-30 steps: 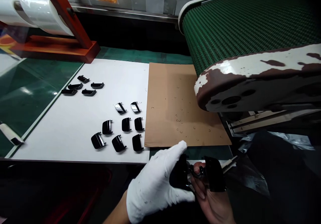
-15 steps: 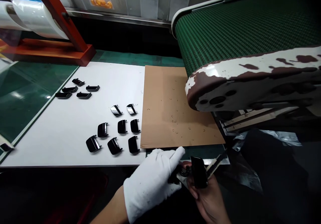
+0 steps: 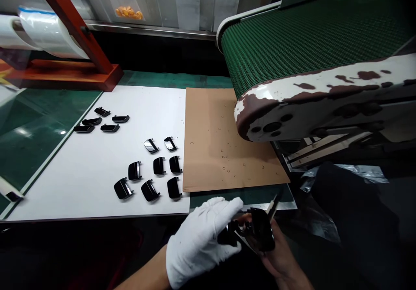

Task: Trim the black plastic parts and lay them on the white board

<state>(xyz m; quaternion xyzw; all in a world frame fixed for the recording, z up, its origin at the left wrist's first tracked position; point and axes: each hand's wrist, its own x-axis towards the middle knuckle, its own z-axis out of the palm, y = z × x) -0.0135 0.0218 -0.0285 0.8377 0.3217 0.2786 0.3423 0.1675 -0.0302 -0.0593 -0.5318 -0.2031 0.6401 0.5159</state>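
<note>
Gloved left hand (image 3: 198, 243), bare right hand (image 3: 282, 255): black part (image 3: 262, 230).

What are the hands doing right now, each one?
Left hand: gloved, closed, holding a glossy black handle.
Right hand: bare, closed, holding a second glossy black handle.

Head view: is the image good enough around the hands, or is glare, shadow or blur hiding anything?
In the head view, the black glossy parts between the gloved left hand and bare right hand sit in shadow, their detail hard to read; glare marks the glossy green surface at left; the bottom corners fall dark.
</note>
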